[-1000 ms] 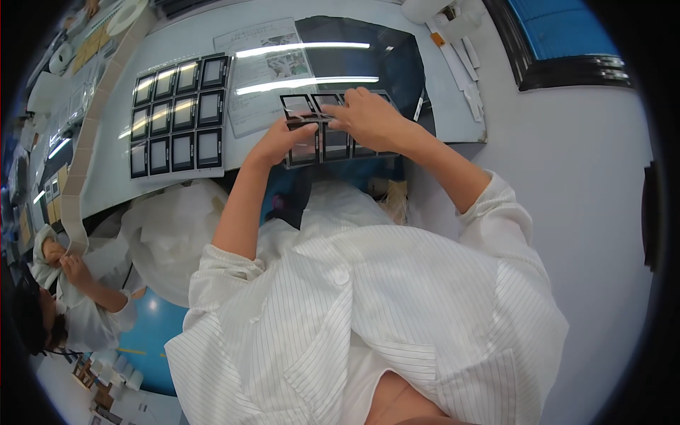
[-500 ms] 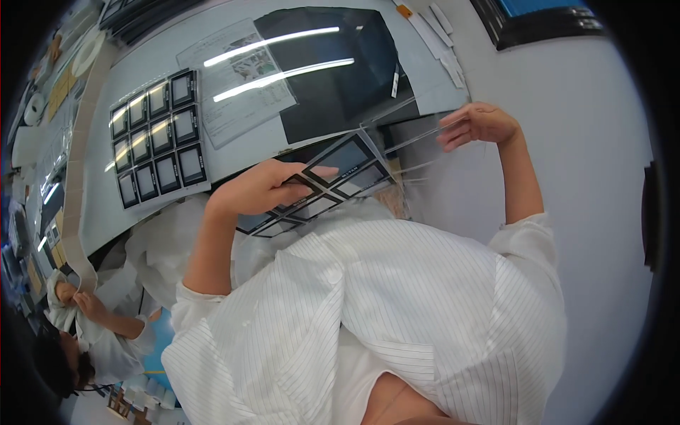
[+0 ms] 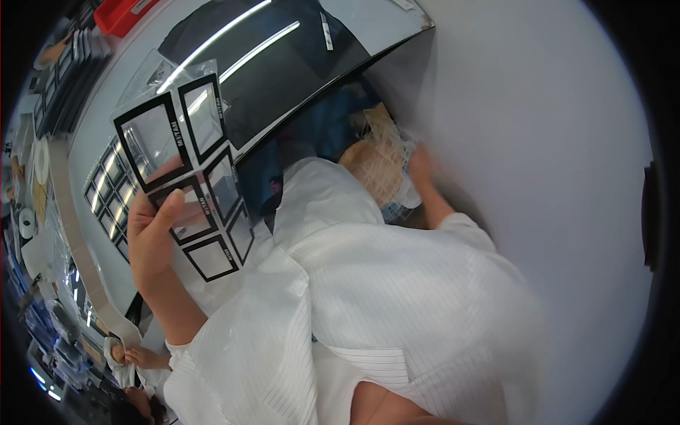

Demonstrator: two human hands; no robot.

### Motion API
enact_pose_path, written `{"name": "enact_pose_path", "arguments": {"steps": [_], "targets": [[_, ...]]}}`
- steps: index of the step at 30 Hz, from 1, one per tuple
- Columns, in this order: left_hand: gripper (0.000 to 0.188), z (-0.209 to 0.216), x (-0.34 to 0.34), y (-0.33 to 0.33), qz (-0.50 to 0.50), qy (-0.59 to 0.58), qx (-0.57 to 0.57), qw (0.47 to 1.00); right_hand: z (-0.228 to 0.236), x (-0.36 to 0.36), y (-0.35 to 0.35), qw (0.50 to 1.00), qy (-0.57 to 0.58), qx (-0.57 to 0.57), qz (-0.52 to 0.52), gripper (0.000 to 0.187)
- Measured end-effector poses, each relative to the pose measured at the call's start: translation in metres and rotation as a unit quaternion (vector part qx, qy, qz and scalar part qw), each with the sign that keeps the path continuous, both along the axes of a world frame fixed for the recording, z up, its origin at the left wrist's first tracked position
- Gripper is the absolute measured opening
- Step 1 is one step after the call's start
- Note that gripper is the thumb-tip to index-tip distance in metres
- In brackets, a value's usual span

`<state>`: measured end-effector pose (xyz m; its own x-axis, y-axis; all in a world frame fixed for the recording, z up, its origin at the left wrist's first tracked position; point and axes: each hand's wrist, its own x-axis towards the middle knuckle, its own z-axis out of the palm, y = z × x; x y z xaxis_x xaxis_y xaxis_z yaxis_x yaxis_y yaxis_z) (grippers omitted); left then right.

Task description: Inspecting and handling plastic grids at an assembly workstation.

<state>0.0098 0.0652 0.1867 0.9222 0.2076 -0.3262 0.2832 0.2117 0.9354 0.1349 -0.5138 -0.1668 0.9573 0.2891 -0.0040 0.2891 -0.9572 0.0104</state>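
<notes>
My left hand [image 3: 154,237] is closed on a clear plastic sheet [image 3: 205,200] printed with several black rectangular frames. The thumb lies over its front, and some fingers show through the clear windows behind. The sheet is tilted up above the left side of my lap. Low on the right, under the table edge, my right hand [image 3: 423,170] is at a heap of crumpled clear film and brown scrap [image 3: 379,163]. That hand is smeared by motion and its fingers are mostly hidden, so its grip cannot be made out.
On the white table lie a dark mat [image 3: 273,78] and, partly behind the raised sheet, a similar framed sheet [image 3: 106,188]. A red tray [image 3: 124,14] stands at the far left. A co-worker's hands [image 3: 127,354] hold a long beige strip [image 3: 88,283]. A pale wall borders my right.
My left hand has carried the framed sheet left and tilted it up. My right hand has dropped from beside the table corner to the scrap heap. The view has turned right.
</notes>
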Motion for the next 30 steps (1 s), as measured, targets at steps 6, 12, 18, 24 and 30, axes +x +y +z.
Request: {"name": "enact_pose_path", "arguments": {"steps": [6,12,18,24,30], "targets": [[0.044,0.03,0.016,-0.001,-0.013,0.018,0.022,0.999,0.025,-0.014,0.142,0.931,0.284,-0.154,-0.169,0.072],[0.046,0.043,0.051,-0.012,0.041,-0.117,-0.051,0.991,0.2,0.032,0.272,0.331,0.765,0.552,-0.019,0.087],[0.036,-0.011,0.083,0.015,0.2,-0.258,-0.201,0.924,0.21,0.139,0.39,0.311,0.632,0.71,-0.016,0.057],[0.029,-0.12,0.129,0.053,0.354,-0.243,-0.326,0.842,0.223,0.258,0.501,0.507,0.432,0.735,0.13,0.03],[0.03,-0.224,0.17,0.025,0.359,-0.043,-0.446,0.819,0.183,0.352,0.549,0.627,0.57,0.532,0.019,0.032]]}}
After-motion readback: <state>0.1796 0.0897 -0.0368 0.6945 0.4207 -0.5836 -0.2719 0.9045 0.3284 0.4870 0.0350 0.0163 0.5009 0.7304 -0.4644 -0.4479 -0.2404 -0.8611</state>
